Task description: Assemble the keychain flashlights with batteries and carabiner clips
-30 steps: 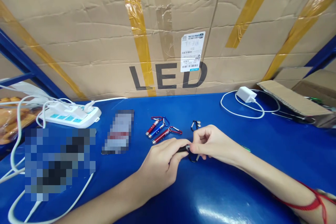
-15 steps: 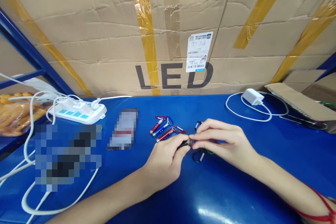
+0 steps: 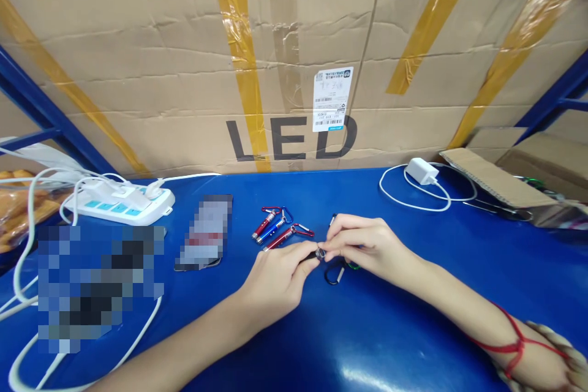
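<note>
Noted at the work point: a small dark tube (image 3: pixel 307 256), between both hands, above the blue table (image 3: pixel 395 343). Clamped around its body by thumb and fingers of the left hand (image 3: pixel 274 277). Brought up against its metal-looking end (image 3: pixel 321 253), with fingertips close together: the right hand (image 3: pixel 365 242). Impossible to say whether pinching a small part or merely touching the rim.

Judged unfinished: metal-looking end exposed, no cap visible on it, tube not set down. Judged whole by outward look: two red penlights (image 3: pixel 263 226) and one blue penlight (image 3: pixel 272 230), each with a matching clip, lying side by side just beyond the left hand. Left, by judgement: the handling at the exposed end.

Poorly shown: most of the tube, covered by left fingers; inside of its end, too small to read. Near the right fingers, a black carabiner (image 3: pixel 340 274), link to the tube unclear, and a green item (image 3: pixel 353 266), partly covered. Masked by blurring blocks: phone-like slab (image 3: pixel 206 233) and dark object (image 3: pixel 98 288). Forearms cut off by frame edges.
</note>
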Motion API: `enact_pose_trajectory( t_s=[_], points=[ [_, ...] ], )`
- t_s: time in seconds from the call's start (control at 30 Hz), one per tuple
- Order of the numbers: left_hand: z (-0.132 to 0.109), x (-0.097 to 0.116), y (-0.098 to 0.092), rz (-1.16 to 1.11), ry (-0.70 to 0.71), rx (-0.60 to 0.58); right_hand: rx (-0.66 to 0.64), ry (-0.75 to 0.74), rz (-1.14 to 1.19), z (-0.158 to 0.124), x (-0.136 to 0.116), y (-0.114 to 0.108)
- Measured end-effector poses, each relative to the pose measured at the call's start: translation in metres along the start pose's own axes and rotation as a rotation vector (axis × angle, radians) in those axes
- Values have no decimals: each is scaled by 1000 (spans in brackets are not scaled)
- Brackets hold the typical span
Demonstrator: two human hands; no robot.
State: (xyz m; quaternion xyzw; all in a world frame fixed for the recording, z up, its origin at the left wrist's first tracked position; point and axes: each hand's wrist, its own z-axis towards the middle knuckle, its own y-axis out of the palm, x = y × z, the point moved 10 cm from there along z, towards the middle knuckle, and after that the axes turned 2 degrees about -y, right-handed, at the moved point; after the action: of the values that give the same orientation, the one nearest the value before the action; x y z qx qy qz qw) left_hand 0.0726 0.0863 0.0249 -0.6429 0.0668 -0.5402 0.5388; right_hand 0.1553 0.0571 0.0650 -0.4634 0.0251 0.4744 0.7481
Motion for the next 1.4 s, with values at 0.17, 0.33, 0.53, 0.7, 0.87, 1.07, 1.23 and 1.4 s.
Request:
enact_pose_trajectory(
  t_s=[0.17,0.33,0.53,0.7,0.87,1.07,1.23,1.4],
  points=[
    [3,-2,0,-65,-23,-3,37,-9,-57,-1,-1,-3],
    [3,-1,-9,-133,-21,110,87,-32,-96,2,-6,-11],
    [0,11,-15,-83,136,161,119,-53,-41,2,-9,-16],
    [-4,18,-18,-91,209,198,134,-13,38,2,-8,-12],
    [-8,24,-23,-58,252,273,146,6,70,4,-11,-10],
    [-12,28,-25,-6,314,322,100,42,57,1,-6,-5],
    [-13,28,-27,30,349,362,145,120,75,-1,3,-5],
    [-12,29,-26,40,360,363,167,178,102,-1,6,-5]
  ],
)
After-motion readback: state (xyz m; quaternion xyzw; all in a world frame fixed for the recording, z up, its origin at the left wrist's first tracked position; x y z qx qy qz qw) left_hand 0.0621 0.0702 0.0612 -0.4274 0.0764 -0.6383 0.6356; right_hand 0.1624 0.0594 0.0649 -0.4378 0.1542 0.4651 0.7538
